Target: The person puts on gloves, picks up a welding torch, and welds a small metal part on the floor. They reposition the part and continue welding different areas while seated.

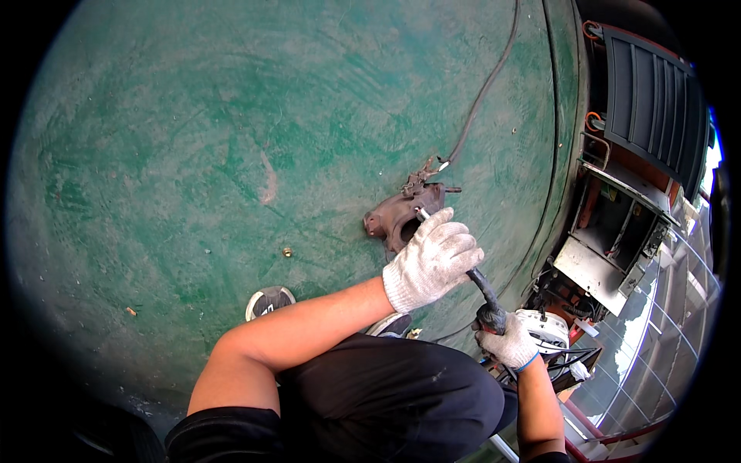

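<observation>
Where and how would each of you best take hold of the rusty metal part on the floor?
Probably by the blunt left end of the rusty metal part, coming from the person's left with a grip across its body. That end juts leftward, away from the clamp-like piece and cable at the top and the gloved left hand at the lower right.

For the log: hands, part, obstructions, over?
Left hand, right hand: gripping black tool. Brown casting on floor, partly hidden. Clamp and cable at its far end.
</observation>
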Available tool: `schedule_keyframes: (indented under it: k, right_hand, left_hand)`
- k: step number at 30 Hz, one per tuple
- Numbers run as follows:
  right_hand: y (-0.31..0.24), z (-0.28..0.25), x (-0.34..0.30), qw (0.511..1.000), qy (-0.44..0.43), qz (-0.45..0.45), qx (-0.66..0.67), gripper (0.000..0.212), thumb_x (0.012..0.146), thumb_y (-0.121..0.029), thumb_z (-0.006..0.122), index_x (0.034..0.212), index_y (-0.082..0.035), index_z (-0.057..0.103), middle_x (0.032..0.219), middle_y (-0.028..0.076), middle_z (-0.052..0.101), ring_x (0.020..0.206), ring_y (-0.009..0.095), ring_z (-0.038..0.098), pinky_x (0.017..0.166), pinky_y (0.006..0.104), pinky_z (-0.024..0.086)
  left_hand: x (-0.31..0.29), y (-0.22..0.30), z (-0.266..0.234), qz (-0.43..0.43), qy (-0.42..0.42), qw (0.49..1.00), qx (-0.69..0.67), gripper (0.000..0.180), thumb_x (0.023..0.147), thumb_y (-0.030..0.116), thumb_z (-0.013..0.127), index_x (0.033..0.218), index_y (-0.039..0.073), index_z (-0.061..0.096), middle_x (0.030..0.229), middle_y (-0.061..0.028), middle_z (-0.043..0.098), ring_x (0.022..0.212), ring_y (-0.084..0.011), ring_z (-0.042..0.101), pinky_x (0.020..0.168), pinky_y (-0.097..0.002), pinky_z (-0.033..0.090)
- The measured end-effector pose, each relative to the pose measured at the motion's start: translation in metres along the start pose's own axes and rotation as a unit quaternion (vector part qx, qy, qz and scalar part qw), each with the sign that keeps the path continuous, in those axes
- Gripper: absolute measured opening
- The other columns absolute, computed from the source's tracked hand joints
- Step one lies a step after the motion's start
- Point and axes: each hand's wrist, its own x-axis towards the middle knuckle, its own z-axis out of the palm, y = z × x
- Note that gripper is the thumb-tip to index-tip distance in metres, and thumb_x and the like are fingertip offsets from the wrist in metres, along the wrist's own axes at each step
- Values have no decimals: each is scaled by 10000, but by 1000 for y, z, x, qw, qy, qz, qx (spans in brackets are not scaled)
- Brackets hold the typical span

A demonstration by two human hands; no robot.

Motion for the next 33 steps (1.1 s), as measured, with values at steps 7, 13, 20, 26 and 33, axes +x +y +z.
schedule_keyframes:
  k: [7,13,20,26,33]
  right_hand:
    - [2,5,-2,999,8,7,37,338,913,-188,798,1214,-34,796,871,37,745,790,139,696,769,343,587]
    - [-9,7,-3,999,-15,19,27,362,920,-170,774,1251,-23,790,838,34,716,744,130,668,724,336,570]
    - [0,12,0,997,-25,30,67,361,910,-153,772,1250,-33,787,822,17,697,735,126,658,693,332,557]
    - [6,11,3,998,-22,32,53,330,913,-155,779,1224,-47,799,848,25,722,732,124,668,704,334,574]
    - [8,11,4,998,-20,33,57,289,905,-149,788,1169,-32,793,848,30,732,731,129,689,709,341,585]
  left_hand:
    - [6,5,-8,-140,-62,976,-155,555,679,182,931,1194,113,734,1182,-76,718,1185,-323,684,1168,-548,512]
    - [1,-4,0,5,-9,1000,-13,672,607,219,965,1233,130,737,1199,-61,711,1234,-319,684,1226,-619,433]
    - [-1,-3,1,7,-19,1000,-7,687,608,228,962,1251,134,739,1233,-67,716,1265,-329,685,1244,-621,428]
    - [-3,-4,4,6,-14,1000,-9,698,611,231,955,1268,136,740,1232,-72,717,1268,-331,686,1240,-622,434]
    - [-4,-4,4,7,-15,1000,-4,693,618,231,953,1271,136,741,1241,-75,717,1269,-329,687,1246,-616,433]
